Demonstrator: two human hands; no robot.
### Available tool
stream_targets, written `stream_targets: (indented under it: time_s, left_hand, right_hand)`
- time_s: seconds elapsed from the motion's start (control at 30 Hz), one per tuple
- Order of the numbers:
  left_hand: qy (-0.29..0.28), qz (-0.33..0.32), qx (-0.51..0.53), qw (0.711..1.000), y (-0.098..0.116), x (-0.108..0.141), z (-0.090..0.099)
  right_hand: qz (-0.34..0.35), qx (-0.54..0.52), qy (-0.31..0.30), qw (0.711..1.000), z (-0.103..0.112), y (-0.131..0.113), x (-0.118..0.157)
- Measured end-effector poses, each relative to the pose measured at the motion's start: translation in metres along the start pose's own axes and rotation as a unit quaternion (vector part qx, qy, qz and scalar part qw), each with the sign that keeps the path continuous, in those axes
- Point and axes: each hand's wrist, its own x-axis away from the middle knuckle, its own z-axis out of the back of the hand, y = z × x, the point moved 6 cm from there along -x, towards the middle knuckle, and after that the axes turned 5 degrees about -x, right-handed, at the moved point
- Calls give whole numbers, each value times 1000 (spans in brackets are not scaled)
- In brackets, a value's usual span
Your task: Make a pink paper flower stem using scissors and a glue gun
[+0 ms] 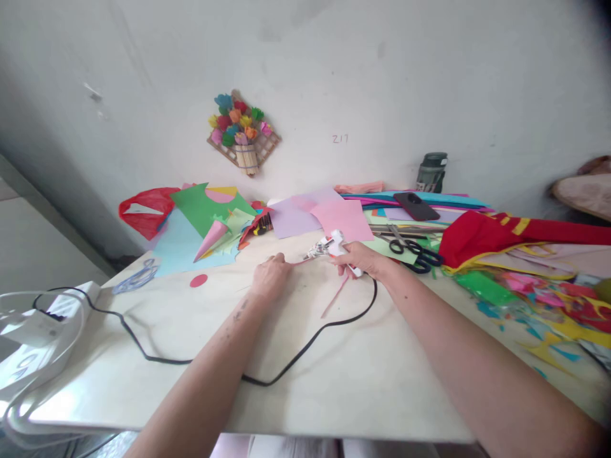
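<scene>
My right hand (pixel 356 259) is wrapped round a white hot glue gun (pixel 337 239), whose nozzle points left. Its black cord (pixel 327 326) loops over the table and runs under my left forearm. My left hand (pixel 272 275) is closed, with its fingertips pinching a thin pink paper strip (pixel 298 261). That strip reaches right to the glue gun's nozzle; whether they touch I cannot tell. A loose pink strip end (pixel 335 298) hangs below my right hand. To the left of my left hand lies a red paper circle (pixel 198 280).
Coloured paper sheets (pixel 344 218), a pink paper cone (pixel 210 239) and a phone (pixel 416 207) line the back. Black scissors (pixel 416 254), red cloth (pixel 482 238) and paper scraps (pixel 548 312) crowd the right. A white power strip (pixel 71 324) sits at left; a bottle (pixel 432 172) stands behind.
</scene>
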Motion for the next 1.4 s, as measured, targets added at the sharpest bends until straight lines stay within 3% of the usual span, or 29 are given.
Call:
stream_targets:
  time_s: [1.4]
  left_hand:
    - [3,23,91,996,-12,-7,-10]
  right_hand:
    - [-9,138,75,987,0,-4,-4]
